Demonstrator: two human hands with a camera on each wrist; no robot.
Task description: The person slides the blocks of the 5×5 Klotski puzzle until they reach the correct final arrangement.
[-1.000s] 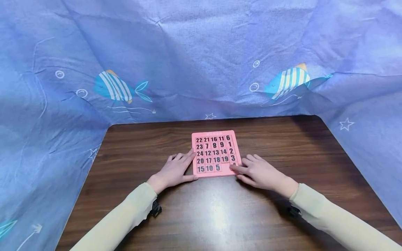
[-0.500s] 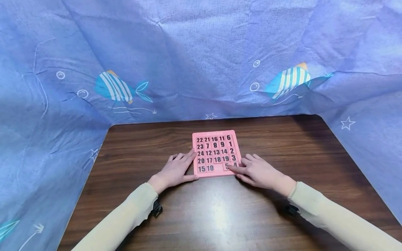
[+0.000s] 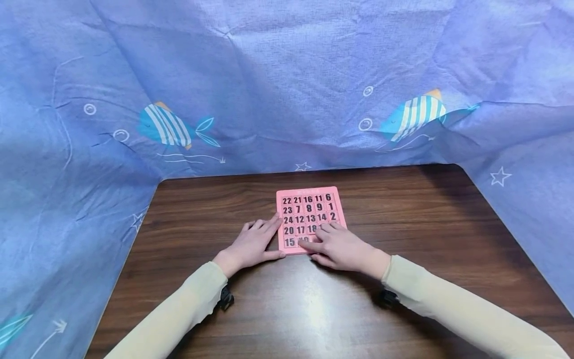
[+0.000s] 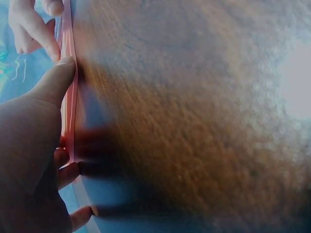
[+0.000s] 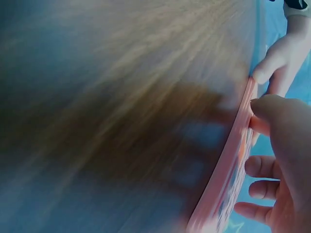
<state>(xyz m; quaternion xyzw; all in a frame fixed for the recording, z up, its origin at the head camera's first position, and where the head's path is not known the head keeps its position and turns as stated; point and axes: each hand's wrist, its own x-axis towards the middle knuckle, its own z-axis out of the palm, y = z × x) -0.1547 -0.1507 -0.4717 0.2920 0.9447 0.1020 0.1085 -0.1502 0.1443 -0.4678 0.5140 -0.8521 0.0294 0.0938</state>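
A pink number slide puzzle (image 3: 309,208) with black-numbered tiles lies flat on the table. My left hand (image 3: 248,245) rests against it, fingers stretched along the left edge and thumb at the near left corner. In the left wrist view, the thumb (image 4: 63,73) touches the puzzle's near side (image 4: 71,107). Over the bottom row, my right hand (image 3: 343,248) reaches in with its index fingertip on the 10 tile (image 3: 307,239). The right hand covers the lower right tiles, 5 and 4 among them. In the right wrist view its other fingers (image 5: 262,189) bend loosely above the board.
The puzzle sits on a dark wood table (image 3: 403,199) that shines near the front. Behind it and at both sides hangs a blue cloth (image 3: 287,75) printed with fish. A small black device (image 3: 226,297) is under the left wrist.
The 5 tile slid right, beside the 4, leaving a gap next to the 10. My right hand then moved left from the 5 to the 10. The left hand stays put.
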